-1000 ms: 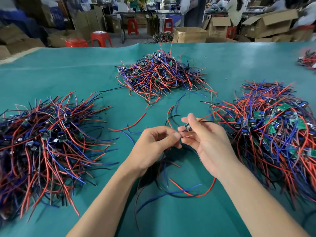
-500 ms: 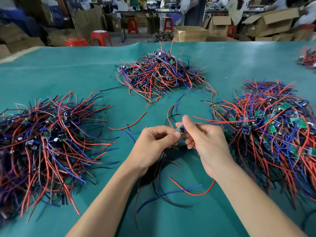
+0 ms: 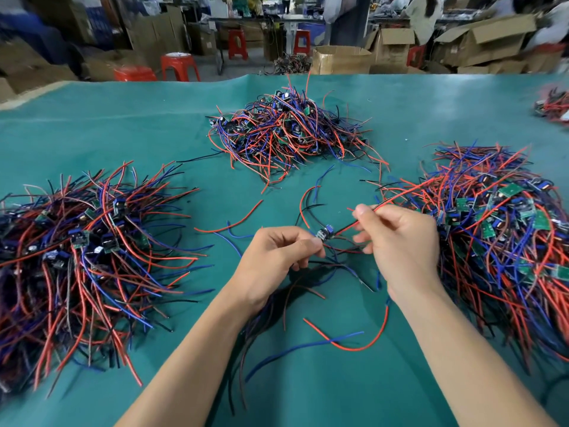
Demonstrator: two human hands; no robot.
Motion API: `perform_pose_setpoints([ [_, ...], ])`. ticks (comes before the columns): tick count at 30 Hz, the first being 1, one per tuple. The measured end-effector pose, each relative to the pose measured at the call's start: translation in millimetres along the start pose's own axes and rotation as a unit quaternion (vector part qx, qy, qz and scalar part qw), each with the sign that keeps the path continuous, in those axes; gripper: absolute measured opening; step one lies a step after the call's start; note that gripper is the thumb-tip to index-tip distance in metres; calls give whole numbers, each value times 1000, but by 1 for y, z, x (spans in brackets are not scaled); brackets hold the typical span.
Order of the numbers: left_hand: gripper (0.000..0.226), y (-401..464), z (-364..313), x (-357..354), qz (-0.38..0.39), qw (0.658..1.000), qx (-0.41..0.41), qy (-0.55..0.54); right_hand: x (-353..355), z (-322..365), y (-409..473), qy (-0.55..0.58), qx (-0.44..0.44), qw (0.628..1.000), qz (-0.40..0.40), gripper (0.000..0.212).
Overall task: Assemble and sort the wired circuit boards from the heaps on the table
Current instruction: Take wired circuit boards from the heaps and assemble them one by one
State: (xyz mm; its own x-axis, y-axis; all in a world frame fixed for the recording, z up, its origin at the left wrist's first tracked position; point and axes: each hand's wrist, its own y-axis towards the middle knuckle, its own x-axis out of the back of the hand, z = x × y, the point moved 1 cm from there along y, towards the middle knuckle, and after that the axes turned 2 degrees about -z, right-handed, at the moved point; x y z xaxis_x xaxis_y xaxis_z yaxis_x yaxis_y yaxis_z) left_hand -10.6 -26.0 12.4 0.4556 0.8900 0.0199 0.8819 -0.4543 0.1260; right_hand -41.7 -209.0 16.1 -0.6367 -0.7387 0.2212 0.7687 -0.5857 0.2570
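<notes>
Pinched at the near middle of the table, the small circuit board (image 3: 324,233) is held by the left hand (image 3: 274,260) while the right hand (image 3: 400,241) grips its limp, light wires (image 3: 348,227), so the stiff board edge is judged the safer hold.

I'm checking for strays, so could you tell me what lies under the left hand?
Dark, red and blue loose wires trail from beneath the left hand across the green table cover; anything directly under the palm is hidden.

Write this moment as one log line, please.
left hand: pinches small circuit board | right hand: pinches its wires | three wire heaps around | table: green
</notes>
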Motion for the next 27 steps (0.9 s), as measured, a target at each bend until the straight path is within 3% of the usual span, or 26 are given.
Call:
perform_pose_setpoints([
  [3, 19, 0, -2, 0, 13, 1000, -1, -4, 12, -2, 8, -81, 57, 993, -66, 32],
  [5, 18, -1, -2, -1, 19, 1000, 0, -2, 18, -2, 12, -76, 55, 990, -110, 32],
  [8, 17, -2, -3, -2, 30, 999, 2, 11, 22, 0, 16, 92, -26, 984, -148, 31],
  [11, 17, -3, -5, 0, 25, 1000, -2, 5, 30, 5, 19, 286, -115, 937, -165, 27],
  [14, 16, -3, -5, 2, 7, 1000, 0, -20, 37, 11, 21, 376, -132, 897, -193, 25],
  [16, 20, -1, -3, 2, -23, 998, 7, -53, 37, 14, 20, 389, -118, 891, -202, 22],
  [19, 24, 1, -1, 0, -62, 994, 18, -85, 21, 18, 10, 315, -104, 931, -151, 16],
  [23, 18, 1, -1, -1, -60, 994, 17, -94, -13, 16, -20, 174, -70, 981, 56, 23],
  [25, 21, 0, -2, -1, -43, 996, 7, -78, -24, 16, -32, 92, -6, 985, 147, 32],
  [27, 25, -1, -4, -1, -27, 998, -3, -57, -27, 18, -35, 46, 45, 985, 162, 27],
])
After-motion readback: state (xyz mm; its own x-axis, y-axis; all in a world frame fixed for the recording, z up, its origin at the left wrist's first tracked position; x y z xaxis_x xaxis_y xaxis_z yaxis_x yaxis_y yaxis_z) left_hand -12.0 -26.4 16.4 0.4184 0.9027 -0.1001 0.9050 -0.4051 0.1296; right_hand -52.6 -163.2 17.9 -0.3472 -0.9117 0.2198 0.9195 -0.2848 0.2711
